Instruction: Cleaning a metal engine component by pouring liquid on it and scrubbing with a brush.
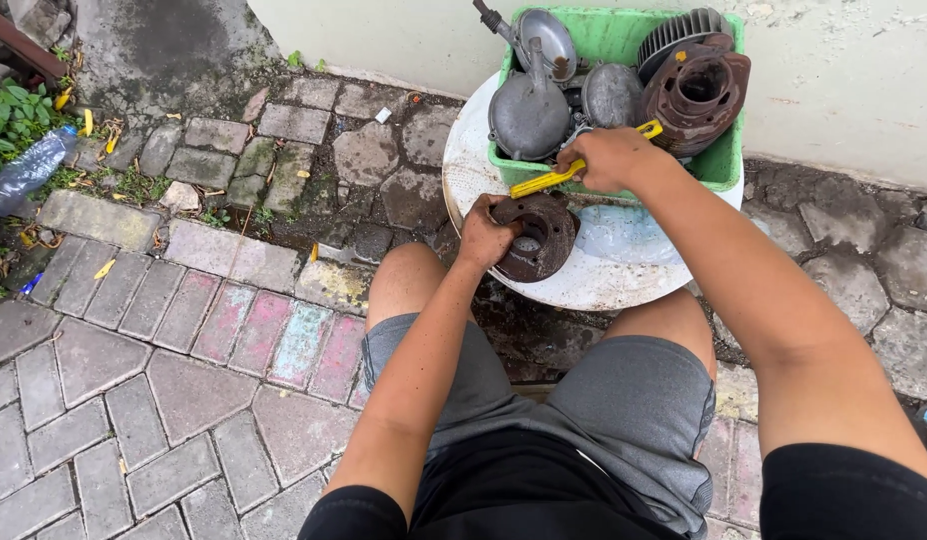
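An outdoor floor of interlocking paving stones (133,390) fills the lower left, grey and worn, with one row (273,335) tinted in faded pink and pale green. Toward the top the stones (313,160) turn darker and damp, with moss and dirt in the joints. A pale plastered wall (843,80) runs along the upper right. At the left edge, weeds (13,115) and yellow fallen leaves lie beside a clear plastic bottle (28,170). Daylight is soft and even, without hard shadows.
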